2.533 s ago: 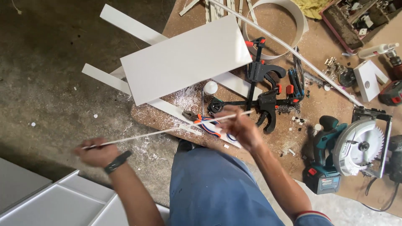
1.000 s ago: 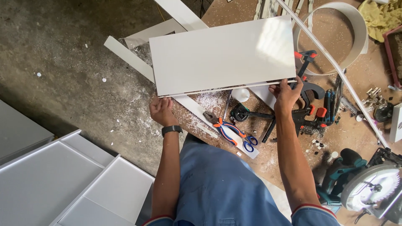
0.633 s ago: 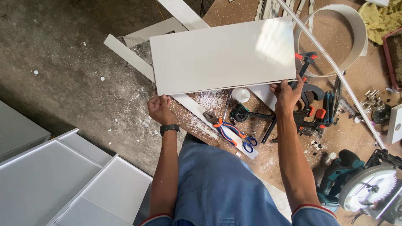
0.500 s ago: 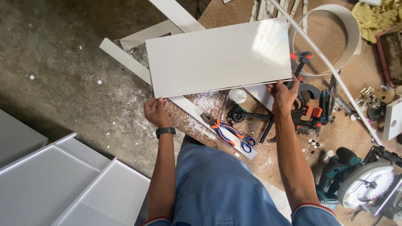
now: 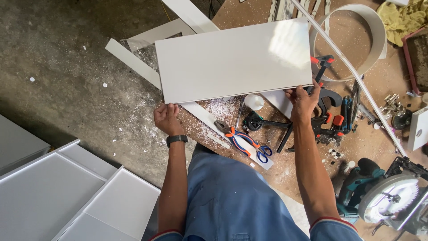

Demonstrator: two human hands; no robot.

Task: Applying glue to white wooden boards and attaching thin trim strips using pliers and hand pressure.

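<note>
White panel (image 5: 234, 60) apparently between both hands (image 5: 167, 118).

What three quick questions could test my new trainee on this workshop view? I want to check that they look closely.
1. True or false: both hands are at the near edge of the white panel.
2. Which lies nearest the left hand? A) circular saw B) pliers C) bar clamps
3. Fill in: the person wears a dark ____ on the left wrist.

Key
1. True: the left hand is at the near left corner, the right hand at the near right corner.
2. B, the pliers with orange and blue handles.
3. Watch.
</note>
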